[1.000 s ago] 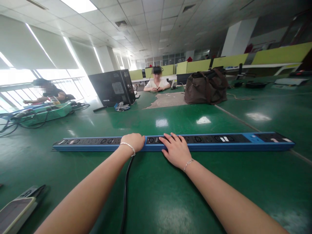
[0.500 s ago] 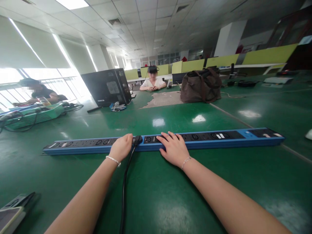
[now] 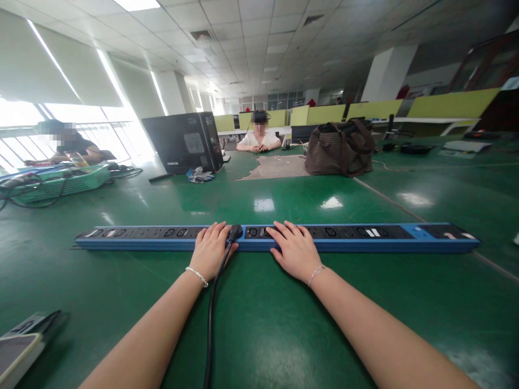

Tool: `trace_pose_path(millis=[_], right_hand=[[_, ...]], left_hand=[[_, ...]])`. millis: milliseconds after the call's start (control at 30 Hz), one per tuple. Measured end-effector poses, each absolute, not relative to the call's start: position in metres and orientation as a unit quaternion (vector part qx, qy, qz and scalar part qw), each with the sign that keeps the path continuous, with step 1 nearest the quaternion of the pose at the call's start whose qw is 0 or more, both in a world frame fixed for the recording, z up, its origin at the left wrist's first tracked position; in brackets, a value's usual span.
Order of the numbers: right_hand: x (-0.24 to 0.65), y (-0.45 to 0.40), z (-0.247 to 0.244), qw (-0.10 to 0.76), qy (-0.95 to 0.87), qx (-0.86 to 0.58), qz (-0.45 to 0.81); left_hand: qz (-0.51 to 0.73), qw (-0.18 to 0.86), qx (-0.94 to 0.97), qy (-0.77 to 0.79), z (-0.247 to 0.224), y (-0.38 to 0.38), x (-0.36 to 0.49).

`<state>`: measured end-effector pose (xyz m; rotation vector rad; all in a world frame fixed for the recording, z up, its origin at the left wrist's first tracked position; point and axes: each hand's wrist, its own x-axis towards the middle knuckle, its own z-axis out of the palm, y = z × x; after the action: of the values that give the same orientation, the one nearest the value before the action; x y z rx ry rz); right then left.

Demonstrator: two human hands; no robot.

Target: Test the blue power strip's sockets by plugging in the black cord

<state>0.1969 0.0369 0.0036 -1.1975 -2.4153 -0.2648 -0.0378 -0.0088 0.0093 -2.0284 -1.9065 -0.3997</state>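
Note:
A long blue power strip with black socket panels lies across the green table. A black plug sits in a socket near its middle, and its thick cord runs toward me. My left hand lies over the strip just left of the plug, fingers across the top and thumb against the front side beneath the plug. Right of the plug, my right hand spans the strip, fingers spread on the top and thumb at the front edge. The cord passes beside my left hand.
A black computer case, gloves and a brown bag stand farther back. A green basket with cables is at left. A pale-edged device lies near left. Two people sit beyond the table.
My left hand has gone from a closed fist beside the plug to fingers laid over the strip. My right hand keeps its place on the strip. The view has tilted slightly.

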Motion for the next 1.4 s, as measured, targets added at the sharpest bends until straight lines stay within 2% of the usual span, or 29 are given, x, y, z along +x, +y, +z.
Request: trace_pose_path(millis=[300, 533, 900, 1167, 1400], right_hand=[[0.131, 0.026, 0.012, 0.291, -0.908, -0.299, -0.031], [0.1, 0.032, 0.012, 0.317, -0.892, -0.323, -0.004], [0.102, 0.038, 0.015, 0.3, -0.898, -0.322, -0.014], [0.103, 0.031, 0.009, 0.298, -0.898, -0.318, -0.06], [0.1, 0.029, 0.015, 0.311, -0.873, -0.376, -0.005]], left_hand=[[-0.135, 0.191, -0.712, -0.662, 0.003, -0.007, -0.038], [-0.124, 0.182, -0.715, -0.664, 0.004, -0.008, -0.038], [-0.162, 0.175, -0.706, -0.667, 0.001, -0.006, -0.037], [-0.153, 0.163, -0.703, -0.675, 0.004, -0.009, -0.035], [-0.151, 0.151, -0.702, -0.679, 0.011, -0.01, -0.031]])
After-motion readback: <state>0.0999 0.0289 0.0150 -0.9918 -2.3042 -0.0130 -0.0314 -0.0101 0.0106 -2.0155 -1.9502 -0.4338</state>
